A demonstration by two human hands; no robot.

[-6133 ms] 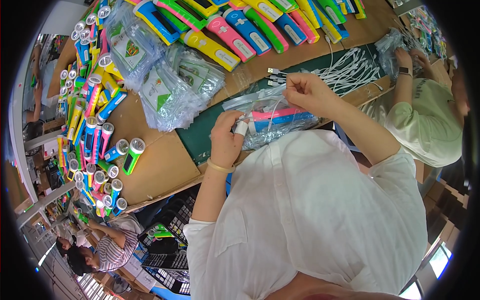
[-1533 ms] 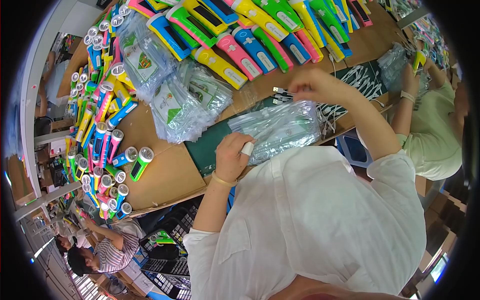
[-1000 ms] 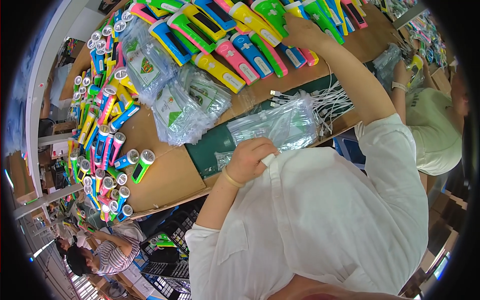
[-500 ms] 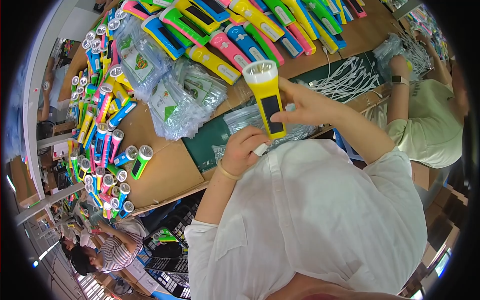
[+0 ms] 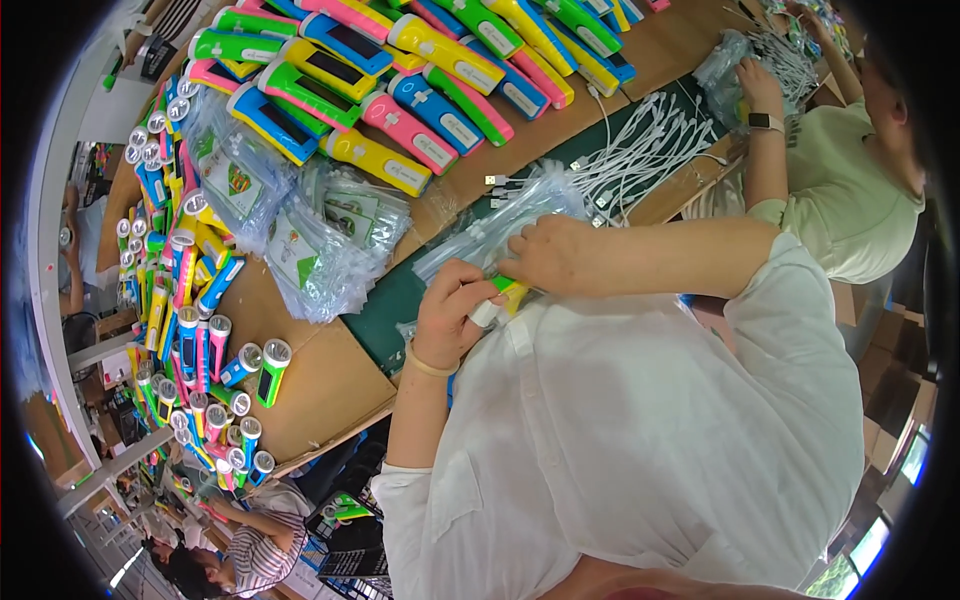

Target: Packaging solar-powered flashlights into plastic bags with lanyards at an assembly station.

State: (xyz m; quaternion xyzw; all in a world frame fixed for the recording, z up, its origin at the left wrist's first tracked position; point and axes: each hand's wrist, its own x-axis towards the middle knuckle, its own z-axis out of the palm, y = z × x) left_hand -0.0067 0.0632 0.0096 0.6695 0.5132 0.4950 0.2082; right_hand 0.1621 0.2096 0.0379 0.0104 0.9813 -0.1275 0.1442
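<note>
A yellow and green flashlight (image 5: 513, 293) is held low against my shirt, between my two hands. Most of it is hidden by fingers and forearm. My left hand (image 5: 452, 318) is closed at its visible end, with a white wrap or strip (image 5: 485, 314) at the thumb. Over the flashlight bends my right hand (image 5: 552, 256), its fingers curled and their grip partly covered. Just beyond the hands lies a stack of clear plastic sleeves (image 5: 540, 205). White charging cables (image 5: 640, 150) fan out to the right of it.
Colourful flashlights (image 5: 400, 90) pile up across the far table, and more flashlights (image 5: 200, 350) crowd the left. Printed clear bags (image 5: 310, 250) lie on the cardboard (image 5: 325, 385). At right, a co-worker's hand (image 5: 762, 90) reaches among bags and cables. Another person (image 5: 255, 540) sits lower left.
The yellow flashlight, earlier upright in my right hand, has come down toward my shirt and is mostly covered. My right hand has moved down and left beside my left. The view has shifted.
</note>
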